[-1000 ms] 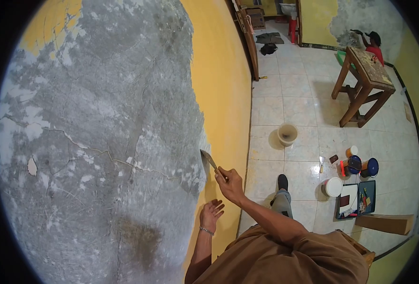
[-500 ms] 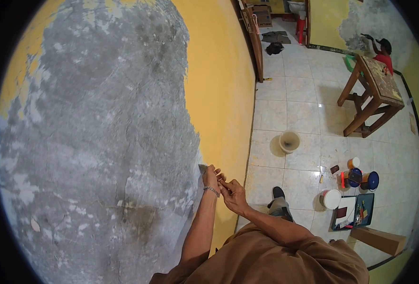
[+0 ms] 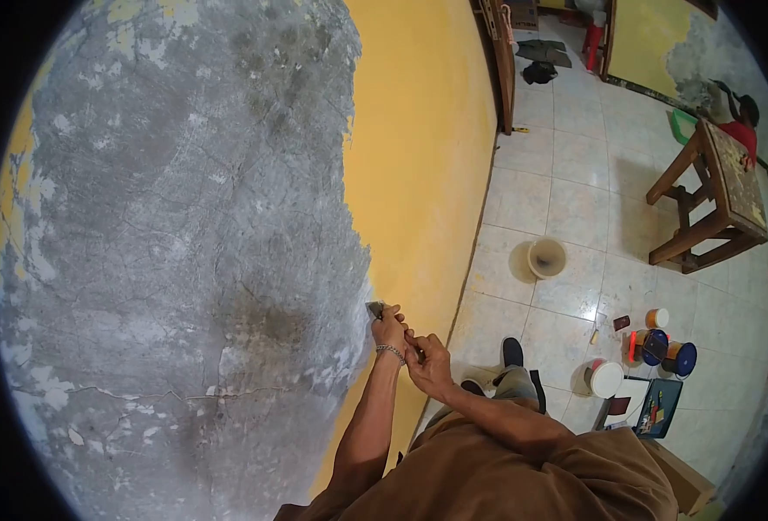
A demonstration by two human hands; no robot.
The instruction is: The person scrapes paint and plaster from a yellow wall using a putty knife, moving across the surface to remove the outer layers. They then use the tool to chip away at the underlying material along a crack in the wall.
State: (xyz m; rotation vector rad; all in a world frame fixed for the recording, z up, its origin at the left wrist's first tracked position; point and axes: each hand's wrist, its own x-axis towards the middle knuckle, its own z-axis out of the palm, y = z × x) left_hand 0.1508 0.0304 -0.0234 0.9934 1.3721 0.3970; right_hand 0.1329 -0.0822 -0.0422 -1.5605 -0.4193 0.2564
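Observation:
A small scraper blade (image 3: 375, 308) meets the wall where bare grey plaster (image 3: 228, 217) borders yellow paint (image 3: 410, 156). My left hand (image 3: 389, 330), with a bracelet at its wrist, is closed round the scraper. Close beside it on the right, my right hand (image 3: 429, 363) is closed, its fingers near or touching the left hand. What the right fingers hold, if anything, is too small to tell.
A pale bucket (image 3: 547, 259) stands on the tiled floor. Lidded tubs (image 3: 607, 379) and an open toolbox (image 3: 659, 408) lie lower right. Behind them are a wooden stool (image 3: 722, 187) and a person in red (image 3: 740, 132) at another wall.
The view has shifted, so the floor objects appear further right. Both hands stay at the paint edge, the right one still close to the left. The other person's arm has moved.

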